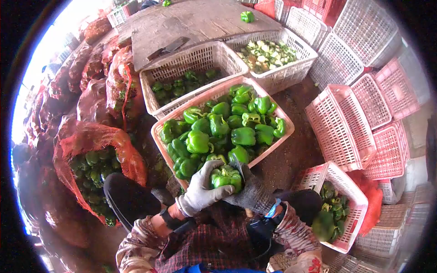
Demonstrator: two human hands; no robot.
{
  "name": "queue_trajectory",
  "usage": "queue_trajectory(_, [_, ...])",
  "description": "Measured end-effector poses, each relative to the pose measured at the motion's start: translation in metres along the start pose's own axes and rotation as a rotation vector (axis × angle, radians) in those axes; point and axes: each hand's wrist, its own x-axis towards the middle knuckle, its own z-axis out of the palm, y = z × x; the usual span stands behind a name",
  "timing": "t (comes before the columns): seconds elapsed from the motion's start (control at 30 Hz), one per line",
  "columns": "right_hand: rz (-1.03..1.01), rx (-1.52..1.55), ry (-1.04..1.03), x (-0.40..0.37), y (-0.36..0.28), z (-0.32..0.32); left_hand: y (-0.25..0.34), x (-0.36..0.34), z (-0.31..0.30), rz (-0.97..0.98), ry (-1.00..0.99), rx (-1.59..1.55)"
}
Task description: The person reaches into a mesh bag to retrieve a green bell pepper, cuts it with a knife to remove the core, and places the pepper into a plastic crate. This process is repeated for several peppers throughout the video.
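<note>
A green bell pepper (226, 178) is held between both hands, just over the near edge of a pink crate (271, 150) heaped with green peppers (219, 125). My left hand (203, 190), in a light grey glove, wraps round the pepper's left side. My right hand (251, 193), in a darker grey glove, is closed at its right side and grips a knife. The knife's blade (238, 167) stands up against the pepper; its handle is mostly hidden by the fingers.
Behind stand a crate with darker peppers (150, 109) and one with pale cut pieces (268, 53). An open red mesh sack (132, 154) of peppers lies left. A white-pink crate (355, 193) stands right, below stacked crates (339, 127). A cleaver (175, 44) rests on the board (195, 20).
</note>
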Motion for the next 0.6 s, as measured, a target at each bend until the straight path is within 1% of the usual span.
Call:
queue_trajectory(0.03, [-0.015,0.078,-0.025,0.001,0.009,-0.004,0.001,0.003,-0.002,0.024,-0.032,0.031])
queue_trajectory(0.07, [-0.027,0.156,-0.052,0.002,0.017,-0.007,-0.002,0.006,-0.003,-0.006,-0.059,0.024])
queue_trajectory(0.1, [-0.038,0.234,-0.08,0.004,0.024,-0.011,-0.004,0.009,-0.005,-0.03,-0.11,-0.077])
queue_trajectory(0.13, [0.183,0.542,-0.156,0.002,0.029,-0.019,-0.006,0.012,-0.01,-0.055,-0.165,-0.174])
queue_trajectory(0.17, [0.218,0.57,-0.188,0.005,0.034,-0.018,-0.003,0.018,-0.013,-0.081,-0.223,-0.27])
queue_trajectory(0.2, [0.253,0.597,-0.22,0.008,0.038,-0.018,0.003,0.022,-0.018,-0.224,-0.294,-0.34])
queue_trajectory(0.23, [0.289,0.623,-0.251,0.01,0.043,-0.017,0.01,0.028,-0.02,-0.247,-0.252,-0.458])
queue_trajectory(0.27, [0.363,0.674,-0.333,0.016,0.041,-0.029,0.017,0.035,-0.022,-0.267,-0.209,-0.576])
queue_trajectory(0.3, [0.332,0.746,-0.221,0.025,0.04,-0.028,-0.005,0.045,-0.023,-0.163,-0.131,-0.629])
queue_trajectory(0.33, [0.291,0.814,-0.111,0.034,0.039,-0.028,-0.023,0.051,-0.02,-0.139,0.021,-0.668])
queue_trajectory(0.37, [0.243,0.874,-0.006,0.043,0.039,-0.028,-0.021,0.063,-0.023,-0.123,0.112,-0.801])
queue_trajectory(0.4, [0.246,0.779,0.157,0.052,0.021,-0.031,-0.018,0.074,-0.026,-0.111,0.204,-0.937])
queue_trajectory(0.43, [-0.004,0.432,0.327,0.067,0.014,-0.035,-0.014,0.083,-0.029,-0.097,0.297,-1.074])
queue_trajectory(0.47, [-0.174,0.038,0.569,0.083,0.007,-0.04,-0.009,0.086,-0.031,-0.066,0.376,-0.969])
queue_trajectory(0.5, [-0.128,-0.236,0.624,0.097,0.013,-0.051,-0.009,0.092,-0.038,-0.042,0.299,-1.058])
queue_trajectory(0.57, [-0.191,-0.614,0.664,0.128,0.019,-0.068,0.0,0.094,-0.035,-0.023,0.248,-0.869])
queue_trajectory(0.6, [-0.111,-0.702,0.606,0.14,0.023,-0.071,0.009,0.097,-0.028,0.023,0.22,-0.813])
